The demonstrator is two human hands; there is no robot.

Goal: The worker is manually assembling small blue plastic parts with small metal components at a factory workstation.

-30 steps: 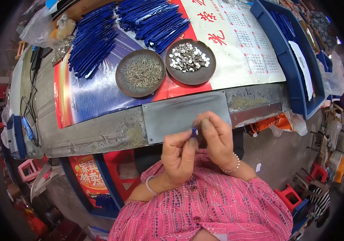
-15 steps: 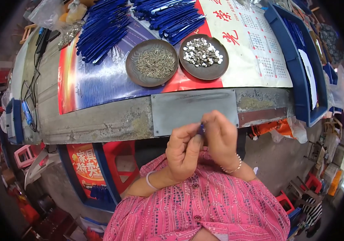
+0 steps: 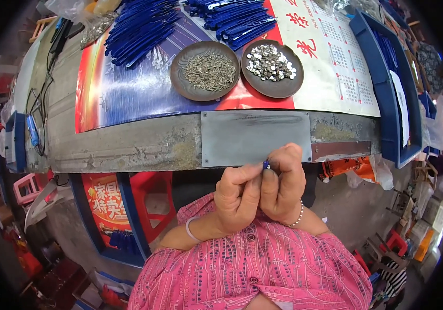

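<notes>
Between my fingertips, just off the near edge of the bench, is a small dark blue piece (image 3: 266, 165) with a shiny spot. Only its end shows, so its full shape is hidden. My left hand (image 3: 236, 199) pinches it from the left, and my right hand (image 3: 284, 188) closes on it from the right. Beyond my hands lies a grey metal plate (image 3: 255, 139) on the bench edge. Past it stand a brown dish (image 3: 178, 85) of thin metal pins and a second brown dish (image 3: 278, 92) of small, round, shiny discs.
Long blue strip-like parts (image 3: 141, 33) lie heaped at the far left, with another heap (image 3: 237, 23) beside them. A blue crate (image 3: 387, 93) stands at the right. Below the bench at left are a blue-edged tray (image 3: 133, 217) and a red stool (image 3: 151, 199).
My right hand has turned, its fingertips now meeting the left ones around the blue piece. More of that piece shows. The view has shifted slightly, and the dishes appear higher and farther right.
</notes>
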